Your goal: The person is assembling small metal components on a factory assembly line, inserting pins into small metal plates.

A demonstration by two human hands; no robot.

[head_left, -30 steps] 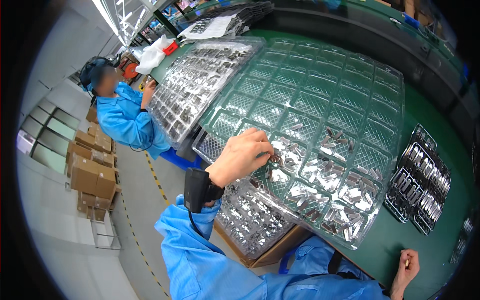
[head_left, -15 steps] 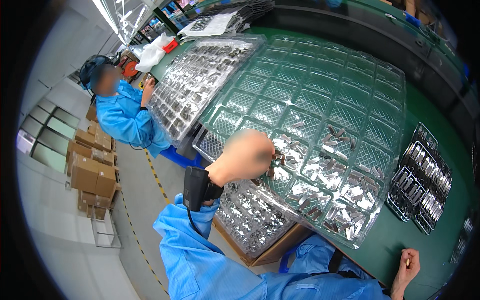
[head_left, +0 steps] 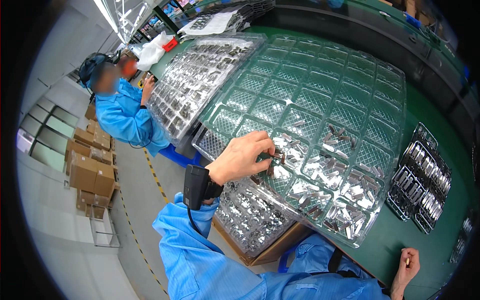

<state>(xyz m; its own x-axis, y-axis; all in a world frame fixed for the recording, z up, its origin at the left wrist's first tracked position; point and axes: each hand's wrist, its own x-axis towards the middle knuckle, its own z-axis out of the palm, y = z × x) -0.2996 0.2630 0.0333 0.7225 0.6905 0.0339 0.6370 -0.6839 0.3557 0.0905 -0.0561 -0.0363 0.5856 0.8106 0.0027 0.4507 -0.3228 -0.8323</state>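
My left hand (head_left: pixel 243 156) reaches over the near left side of a clear plastic compartment tray (head_left: pixel 288 103). Its thumb and fingers are bent into a pinch at a small, dark-reflecting metal strip (head_left: pixel 276 155) in a compartment. Several near compartments hold loose shiny strips (head_left: pixel 328 172); many far ones show only green through the plastic. At the lower right, my right hand (head_left: pixel 407 267) is curled by the table's near edge. A small yellowish thing (head_left: pixel 407 261) shows between its fingers; its kind is unclear.
Black racks with metal strips in rows (head_left: pixel 421 180) lie to the right on the green table. Another filled clear tray (head_left: pixel 200 75) stands at the left, beside a co-worker in blue (head_left: pixel 122 112). Below the near edge, a cardboard box (head_left: pixel 280 245) bears a filled tray (head_left: pixel 252 217).
My left hand stays at almost the same place over the tray, with only a slight shift. My right hand has not visibly moved.
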